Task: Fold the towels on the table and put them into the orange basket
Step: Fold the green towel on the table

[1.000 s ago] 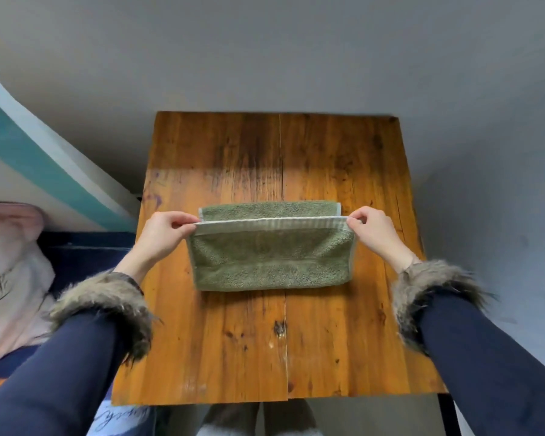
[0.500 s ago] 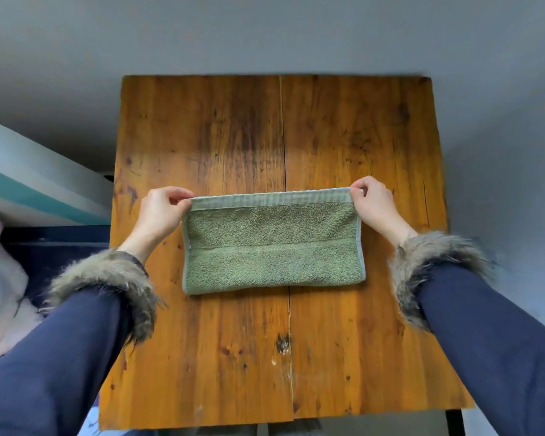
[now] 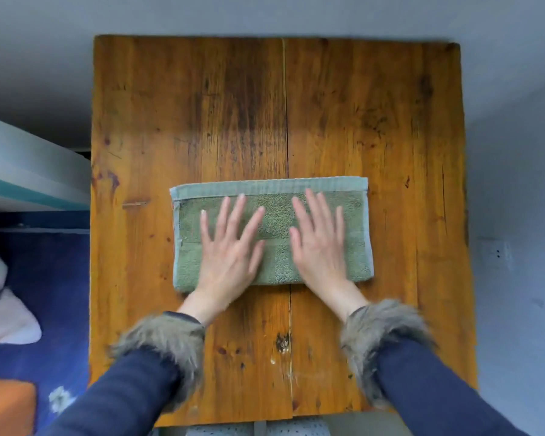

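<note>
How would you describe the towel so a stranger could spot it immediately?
Start at the wooden table filling the middle of the view. On its near half lies a green towel, folded into a long rectangle, with both hands flat on top. A pale woven band along its far edge marks it out.

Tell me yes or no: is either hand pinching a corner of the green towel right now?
No. Both the left hand and the right hand lie flat with fingers spread on top of the folded green towel.
</note>
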Motion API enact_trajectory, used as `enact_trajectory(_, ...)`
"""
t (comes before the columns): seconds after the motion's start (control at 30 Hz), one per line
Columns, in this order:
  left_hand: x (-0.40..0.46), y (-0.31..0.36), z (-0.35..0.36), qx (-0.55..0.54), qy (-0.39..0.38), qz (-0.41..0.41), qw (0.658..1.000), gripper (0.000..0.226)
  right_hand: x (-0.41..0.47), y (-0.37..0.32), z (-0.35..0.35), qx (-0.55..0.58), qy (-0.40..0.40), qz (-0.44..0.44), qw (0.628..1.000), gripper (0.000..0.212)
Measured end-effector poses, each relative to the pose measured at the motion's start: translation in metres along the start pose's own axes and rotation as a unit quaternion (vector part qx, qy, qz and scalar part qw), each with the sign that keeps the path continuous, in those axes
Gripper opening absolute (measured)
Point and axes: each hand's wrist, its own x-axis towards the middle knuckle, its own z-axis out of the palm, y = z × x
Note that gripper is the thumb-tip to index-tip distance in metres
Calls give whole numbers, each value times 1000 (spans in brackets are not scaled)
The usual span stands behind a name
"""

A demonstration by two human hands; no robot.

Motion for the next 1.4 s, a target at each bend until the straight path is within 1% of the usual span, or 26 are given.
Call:
enact_trajectory(0.03,-4,4,10,8,-20,-5,1000,55,-9,-2,12,-14,-10,-24,1000,51)
enact_trajectory(0.1,-7,-2,24,27,-42,-17,999,57,-18,9,28,-27,-28,-35,999,52)
enact_trajectory(0.2,-13,-23,32,64,-45,2,997,60,-24,39,34,-54,-33,-33,997,53)
enact_trajectory(0.33,-23,-50,26,73,-46,-28,996,63,-31,64,23,-72,-36,-2,997,55)
enact_trajectory(0.43,-22,-61,14,71,-28,-38,996,62,-27,65,13,-61,-6,11,998,58)
enact_trajectory(0.57,9,-58,7,64,4,-34,997,59,11,49,4,-43,61,-9,997,55)
enact_trajectory(0.73,27,-61,23,69,16,-55,996,58,34,65,14,-63,41,49,996,58)
enact_trajectory(0.83,26,-62,26,59,28,-46,997,58,34,72,18,-77,40,44,995,59)
enact_trajectory(0.9,24,-64,23,23,47,-50,997,58,33,67,17,-83,48,46,994,59)
enact_trajectory(0.93,22,-65,22,-4,66,-64,996,57,31,62,15,-76,55,52,994,59)
enact_trajectory(1.0,11,-68,17,-56,119,-119,984,55,23,46,14,-54,68,48,995,59)
enact_trajectory(1.07,-6,-70,10,-103,175,-202,958,52,10,22,17,-42,60,18,997,58)
enact_trajectory(1.13,-20,-73,4,-151,195,-290,925,47,-2,-4,24,-37,42,-23,998,57)
enact_trajectory(1.17,-24,-74,3,-164,186,-320,914,44,-6,-16,29,-37,29,-43,998,57)
enact_trajectory(1.2,-27,-76,2,-167,169,-336,911,40,-9,-26,33,-42,15,-61,997,56)
enact_trajectory(1.27,-27,-79,1,-162,124,-350,914,38,-9,-39,42,-56,-5,-78,995,56)
enact_trajectory(1.4,-23,-82,-2,-161,62,-385,907,44,-1,-42,54,-104,-57,-36,992,61)
